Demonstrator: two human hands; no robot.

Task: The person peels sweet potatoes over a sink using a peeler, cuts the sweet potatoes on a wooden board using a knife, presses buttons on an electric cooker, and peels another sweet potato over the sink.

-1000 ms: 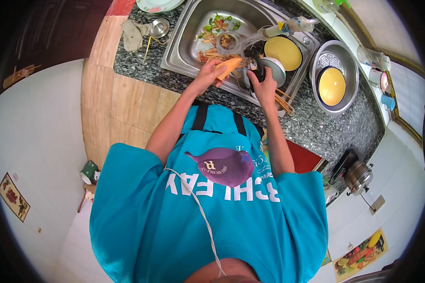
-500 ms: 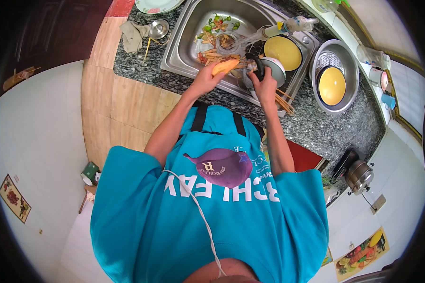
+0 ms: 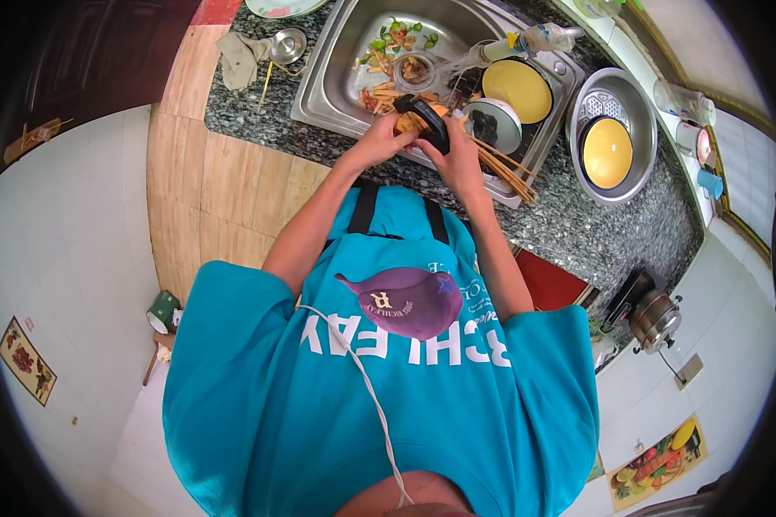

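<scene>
My left hand [image 3: 377, 145] is closed around an orange carrot [image 3: 408, 123], mostly hidden by the fingers and the tool. My right hand [image 3: 457, 162] grips a black-handled peeler [image 3: 424, 119], which lies across the carrot. Both hands meet over the front edge of the steel sink [image 3: 326, 90]. Orange and brown peelings [image 3: 386, 93] and green pepper scraps [image 3: 392, 39] lie in the basin around the drain [image 3: 414, 71]. Right of the peeler sits a pale bowl [image 3: 507, 125] with something dark inside.
A yellow bowl [image 3: 517, 90] stands behind the pale one, beneath the faucet [image 3: 530, 41]. Chopsticks [image 3: 509, 171] lean at the sink's right corner. A metal basin [image 3: 642, 172] holds another yellow bowl [image 3: 606, 153]. Left are a ladle [image 3: 289, 45], a cloth [image 3: 241, 60] and a plate [image 3: 280, 5].
The peeler has moved left, from beside the pale bowl onto the carrot. My left hand has drawn the carrot slightly closer, and the hands are now together.
</scene>
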